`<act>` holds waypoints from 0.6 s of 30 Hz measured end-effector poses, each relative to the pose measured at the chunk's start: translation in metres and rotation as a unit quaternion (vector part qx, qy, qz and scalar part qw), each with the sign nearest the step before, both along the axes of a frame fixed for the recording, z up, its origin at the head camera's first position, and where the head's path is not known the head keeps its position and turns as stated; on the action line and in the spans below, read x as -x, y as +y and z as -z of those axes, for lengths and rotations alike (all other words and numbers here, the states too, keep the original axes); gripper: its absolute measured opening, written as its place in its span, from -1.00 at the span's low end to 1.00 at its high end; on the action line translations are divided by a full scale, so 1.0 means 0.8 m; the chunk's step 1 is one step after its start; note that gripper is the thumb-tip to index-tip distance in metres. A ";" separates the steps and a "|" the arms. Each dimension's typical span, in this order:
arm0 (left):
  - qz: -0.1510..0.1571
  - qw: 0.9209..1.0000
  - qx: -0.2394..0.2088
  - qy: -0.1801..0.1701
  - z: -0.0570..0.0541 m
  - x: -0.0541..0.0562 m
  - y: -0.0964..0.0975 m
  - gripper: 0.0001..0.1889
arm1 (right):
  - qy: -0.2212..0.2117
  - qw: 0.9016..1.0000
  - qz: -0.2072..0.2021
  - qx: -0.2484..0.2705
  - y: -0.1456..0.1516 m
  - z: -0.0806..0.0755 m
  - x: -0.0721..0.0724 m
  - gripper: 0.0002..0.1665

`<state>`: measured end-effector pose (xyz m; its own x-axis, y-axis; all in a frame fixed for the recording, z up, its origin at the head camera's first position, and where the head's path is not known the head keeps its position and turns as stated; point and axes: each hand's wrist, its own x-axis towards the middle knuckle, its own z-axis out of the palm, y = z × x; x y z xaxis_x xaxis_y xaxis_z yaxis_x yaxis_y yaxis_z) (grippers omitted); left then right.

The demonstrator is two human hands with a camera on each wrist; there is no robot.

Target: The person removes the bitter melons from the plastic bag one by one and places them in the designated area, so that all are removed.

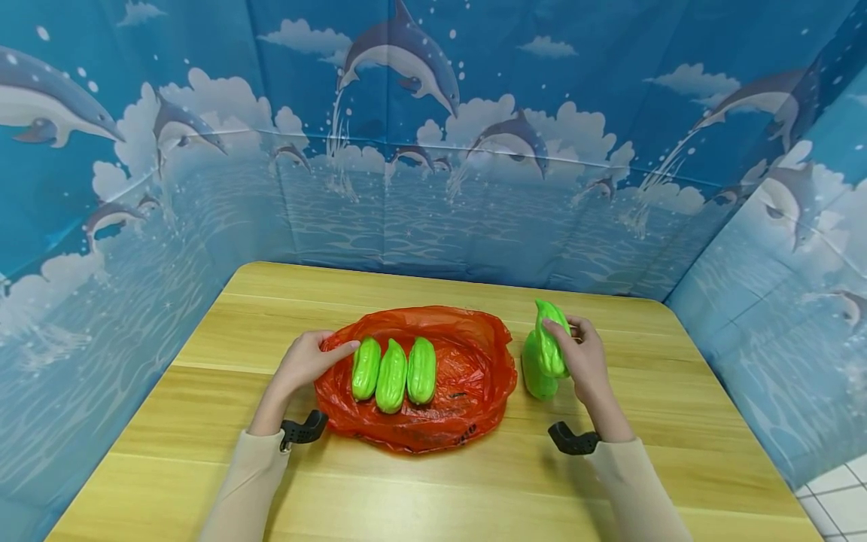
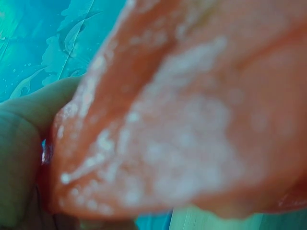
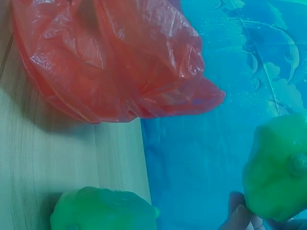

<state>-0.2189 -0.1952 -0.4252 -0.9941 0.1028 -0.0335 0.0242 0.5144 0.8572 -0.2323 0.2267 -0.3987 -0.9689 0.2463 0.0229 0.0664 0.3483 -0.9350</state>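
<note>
An opened red plastic bag [image 1: 474,376] lies on the table with three bright green ridged gourds [image 1: 393,378] side by side in its left half. My left hand [image 1: 305,363] holds the bag's left rim, thumb over the inner side near the leftmost gourd. In the left wrist view the blurred red plastic [image 2: 182,134] hides most of the fingers. To the right of the bag my right hand [image 1: 585,357] grips another green gourd [image 1: 552,342], raised with its pointed tip up. Below and behind it one more gourd [image 1: 535,376] rests on the table, partly covered.
The wooden table [image 1: 420,497] reaches to a blue curtain printed with dolphins [image 1: 406,211] at the back and sides. Black wrist mounts [image 1: 574,439] sit on both forearms. White floor tiles [image 1: 840,493] show at the lower right.
</note>
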 end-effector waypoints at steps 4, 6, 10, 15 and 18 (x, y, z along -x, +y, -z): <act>0.001 1.000 -0.001 0.001 0.000 0.000 0.000 -0.49 | 0.001 1.000 0.004 -0.002 0.003 0.002 0.001 -0.16; 0.001 1.000 -0.002 0.001 0.000 0.000 -0.001 -0.49 | 0.003 1.000 0.006 -0.001 0.004 0.003 0.001 -0.16; 0.000 1.000 -0.002 0.001 -0.001 0.000 -0.001 -0.48 | 0.007 1.000 0.009 0.006 0.006 0.005 0.002 -0.17; 0.001 1.000 0.001 0.007 -0.001 0.000 -0.001 -0.48 | 0.007 1.000 0.016 0.010 0.007 0.008 0.003 -0.18; 0.000 1.000 0.001 0.006 0.000 0.001 -0.002 -0.49 | 0.008 1.000 0.018 0.010 0.007 0.010 0.003 -0.18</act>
